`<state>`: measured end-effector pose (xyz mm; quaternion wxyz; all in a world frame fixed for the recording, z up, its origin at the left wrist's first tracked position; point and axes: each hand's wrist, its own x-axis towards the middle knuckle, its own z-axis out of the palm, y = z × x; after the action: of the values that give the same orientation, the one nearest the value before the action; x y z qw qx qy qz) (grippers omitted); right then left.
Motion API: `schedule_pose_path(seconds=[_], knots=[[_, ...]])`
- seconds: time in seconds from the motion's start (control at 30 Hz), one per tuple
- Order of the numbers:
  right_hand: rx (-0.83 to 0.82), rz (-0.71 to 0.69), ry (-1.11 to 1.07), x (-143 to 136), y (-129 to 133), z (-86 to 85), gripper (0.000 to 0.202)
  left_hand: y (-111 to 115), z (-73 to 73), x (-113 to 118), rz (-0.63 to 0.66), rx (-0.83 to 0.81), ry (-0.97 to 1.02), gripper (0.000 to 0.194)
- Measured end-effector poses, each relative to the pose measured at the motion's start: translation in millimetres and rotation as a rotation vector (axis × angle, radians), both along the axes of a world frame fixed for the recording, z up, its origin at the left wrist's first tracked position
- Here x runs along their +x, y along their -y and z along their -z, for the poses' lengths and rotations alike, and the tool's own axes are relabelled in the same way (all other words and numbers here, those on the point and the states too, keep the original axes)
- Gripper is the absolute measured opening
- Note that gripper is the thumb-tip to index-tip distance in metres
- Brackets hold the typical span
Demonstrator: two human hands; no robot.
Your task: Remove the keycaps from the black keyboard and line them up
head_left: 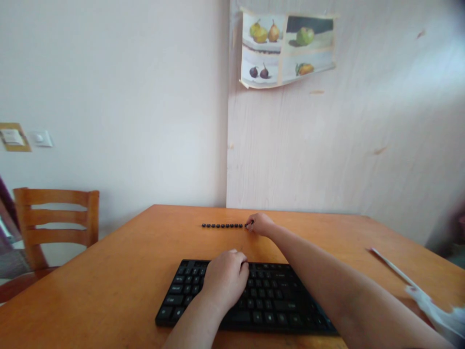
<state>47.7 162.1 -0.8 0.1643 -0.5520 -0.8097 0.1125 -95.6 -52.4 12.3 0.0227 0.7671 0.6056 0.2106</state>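
Right hand [259, 224] and left hand [225, 278] are both bare. With the keyboard [269, 317] as the middle of the clock, the right hand reaches between 12 and 1 o'clock, near the table's far edge. Its thumb and fingers are drawn together at a small black piece [246, 225]; whether they pinch it or only touch it, I cannot tell. Its forearm comes in from 4 o'clock and passes over that corner of the keyboard.

The left hand rests on the keyboard, a little toward 11 o'clock from its middle, fingers bent toward the far edge. The fingertips are hidden, so I cannot tell whether they grasp anything.

A row of nine black pieces [223, 226] lies on the table [119, 286] just short of 12 o'clock, well apart from the keyboard. They are evenly spaced in a straight line, and the piece at the right hand sits just beyond the row's 3 o'clock end.

Between 2 and 3 o'clock lies a thin white stick [390, 266], a crumpled white wrap [428, 305] at its near end; that part is blurred. A wooden chair [56, 213] stands beside the table between 9 and 10 o'clock, with a light switch [41, 138] on the wall [145, 97] above. A sheet of fruit pictures [283, 53] hangs high beyond 12 o'clock.
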Motion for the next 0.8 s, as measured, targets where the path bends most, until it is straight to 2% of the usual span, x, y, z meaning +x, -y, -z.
schedule_pose_path(seconds=[0.8], knots=[[-0.013,-0.006,0.021,-3.4,-4.1,3.9,0.018,2.7,-5.2,1.3,-0.005,-0.034,-0.017,0.029]])
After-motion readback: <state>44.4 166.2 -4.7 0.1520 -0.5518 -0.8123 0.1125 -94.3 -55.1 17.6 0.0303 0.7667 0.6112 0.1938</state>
